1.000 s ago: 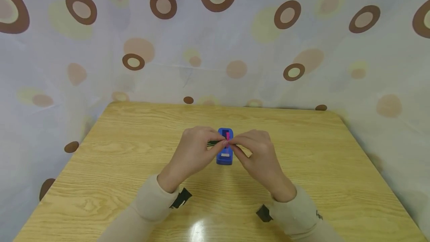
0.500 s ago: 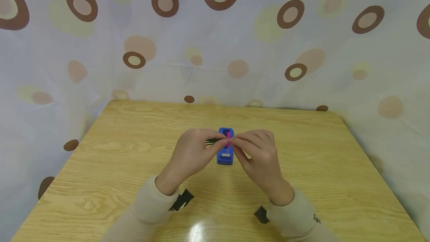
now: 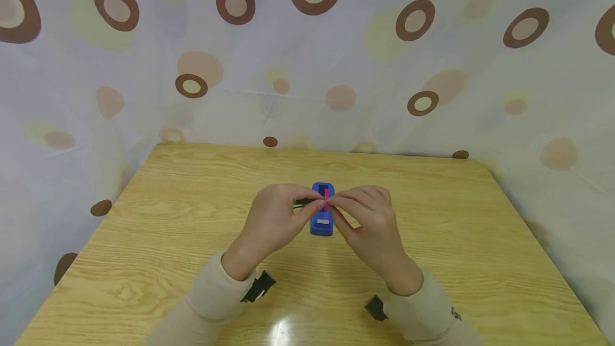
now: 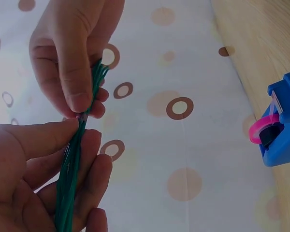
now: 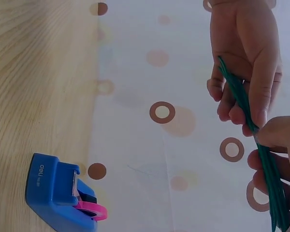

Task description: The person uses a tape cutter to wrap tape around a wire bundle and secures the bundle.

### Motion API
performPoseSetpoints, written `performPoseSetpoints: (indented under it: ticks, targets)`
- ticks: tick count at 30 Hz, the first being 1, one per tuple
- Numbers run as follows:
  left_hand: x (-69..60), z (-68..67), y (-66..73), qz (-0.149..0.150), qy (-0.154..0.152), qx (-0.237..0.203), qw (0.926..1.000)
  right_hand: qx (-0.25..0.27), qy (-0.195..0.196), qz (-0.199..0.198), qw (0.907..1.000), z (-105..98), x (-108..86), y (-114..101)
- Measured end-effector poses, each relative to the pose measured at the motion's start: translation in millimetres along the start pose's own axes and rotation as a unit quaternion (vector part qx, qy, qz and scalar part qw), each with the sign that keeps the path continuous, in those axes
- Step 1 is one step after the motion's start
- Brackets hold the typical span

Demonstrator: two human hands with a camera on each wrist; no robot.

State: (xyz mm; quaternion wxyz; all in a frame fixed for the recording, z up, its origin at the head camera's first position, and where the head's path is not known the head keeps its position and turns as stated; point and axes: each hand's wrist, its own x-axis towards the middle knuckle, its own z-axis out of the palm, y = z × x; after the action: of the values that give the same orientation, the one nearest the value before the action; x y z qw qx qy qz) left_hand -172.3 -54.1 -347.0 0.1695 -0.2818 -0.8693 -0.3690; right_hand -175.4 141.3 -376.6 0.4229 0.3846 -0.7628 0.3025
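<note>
A thin bundle of green strands (image 4: 70, 169) runs between my two hands. My left hand (image 3: 273, 212) pinches it near its middle with thumb and fingers, with loose green ends showing beside the palm. Fingertip to fingertip with it, my right hand (image 3: 372, 223) pinches the same bundle. A small shiny patch, perhaps clear tape, shows on the strands at the pinch in the left wrist view. Beyond the hands a blue tape dispenser (image 3: 322, 230) stands on the table, holding a pink roll (image 5: 93, 209). In the head view, fingertips cover part of it.
A wooden table (image 3: 192, 196) spreads under and around the hands. Pale cloth (image 3: 269, 41) with brown ring patterns hangs behind it and at both sides. A black strap piece (image 3: 259, 286) sticks out at the left cuff, another black piece (image 3: 376, 307) at the right.
Both hands stay together over the dispenser, still pinching the bundle. Their fingers have shifted slightly since one second ago, and the head view has moved a little. The dispenser stays put.
</note>
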Motion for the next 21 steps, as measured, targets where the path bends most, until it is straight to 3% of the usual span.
performPoseSetpoints:
  ticks: [13,21]
  targets:
    - [-1.6,3.0,1.8,0.094,0.05,0.067,0.992,0.029,-0.062,0.096,0.993,-11.6,1.9,-6.6]
    - [-4.7,8.3,1.5,0.092,0.048,0.106,0.9889,0.022,-0.094,0.123,0.9878,-15.8,6.3,-9.1]
